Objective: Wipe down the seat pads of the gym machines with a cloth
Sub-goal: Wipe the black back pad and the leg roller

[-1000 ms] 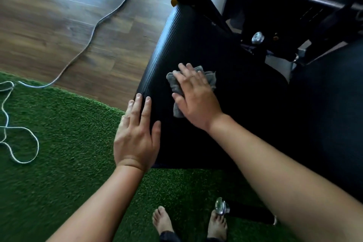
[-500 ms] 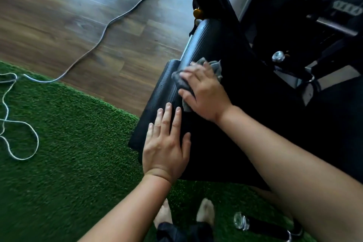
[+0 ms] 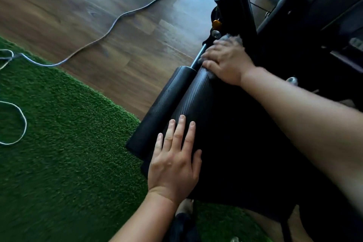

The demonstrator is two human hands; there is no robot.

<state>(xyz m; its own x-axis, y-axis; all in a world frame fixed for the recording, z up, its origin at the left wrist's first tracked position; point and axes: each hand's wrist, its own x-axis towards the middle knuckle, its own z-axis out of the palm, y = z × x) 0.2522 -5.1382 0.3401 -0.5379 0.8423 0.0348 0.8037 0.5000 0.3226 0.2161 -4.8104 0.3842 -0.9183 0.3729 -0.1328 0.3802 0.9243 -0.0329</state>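
A black textured seat pad (image 3: pixel 225 124) fills the middle right of the head view. My right hand (image 3: pixel 225 61) presses a grey cloth (image 3: pixel 232 39) flat against the pad's far end; only the cloth's top edge shows past my fingers. My left hand (image 3: pixel 174 161) lies flat and open on the pad's near left edge, fingers spread, holding nothing. A black roller pad (image 3: pixel 163 108) runs alongside the seat's left edge.
The black machine frame (image 3: pixel 241 10) with an orange knob (image 3: pixel 216 24) rises behind the seat. A grey cable (image 3: pixel 121 15) snakes over the wooden floor (image 3: pixel 78 6). A white cord (image 3: pixel 19 116) loops on green artificial turf (image 3: pixel 59 153). My feet show below the seat.
My right hand has slid the cloth away from me to the far end of the seat pad. The view has shifted, showing the roller pad. My left hand stays flat on the near edge.
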